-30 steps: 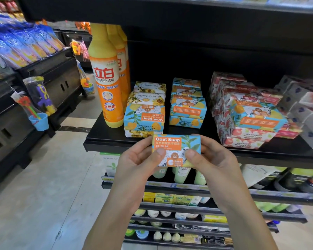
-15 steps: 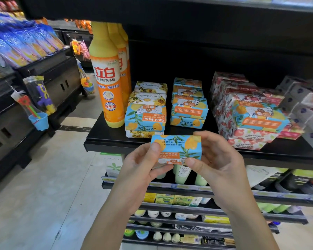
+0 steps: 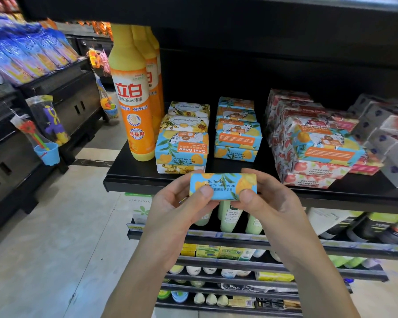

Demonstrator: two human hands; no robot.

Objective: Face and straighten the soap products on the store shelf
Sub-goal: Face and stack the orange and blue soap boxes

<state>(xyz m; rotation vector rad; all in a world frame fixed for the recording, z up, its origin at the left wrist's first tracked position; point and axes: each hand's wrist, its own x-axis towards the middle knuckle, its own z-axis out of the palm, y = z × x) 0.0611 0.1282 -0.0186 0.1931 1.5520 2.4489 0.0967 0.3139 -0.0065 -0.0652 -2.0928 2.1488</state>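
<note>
A blue and yellow goat's milk soap box is held at the front edge of the black shelf, its long narrow side facing me. My left hand pinches its left end and my right hand pinches its right end, thumbs on the near face. Behind it stands a stack of matching soap boxes with the top label upside down. A second blue stack sits to the right. Further right, a blue box lies askew on red-patterned soap boxes.
Tall orange detergent bottles stand at the shelf's left end. Grey-white boxes fill the far right. Lower shelves hold green bottles and small packs. Another rack with blue packets and hanging toys lines the aisle on the left.
Both hands have turned the soap box: its orange "Goat Soap" front faced me, now the narrow side with "Sulfur Spring Goat's milk soap" does. The box also rose slightly toward the shelf edge.
</note>
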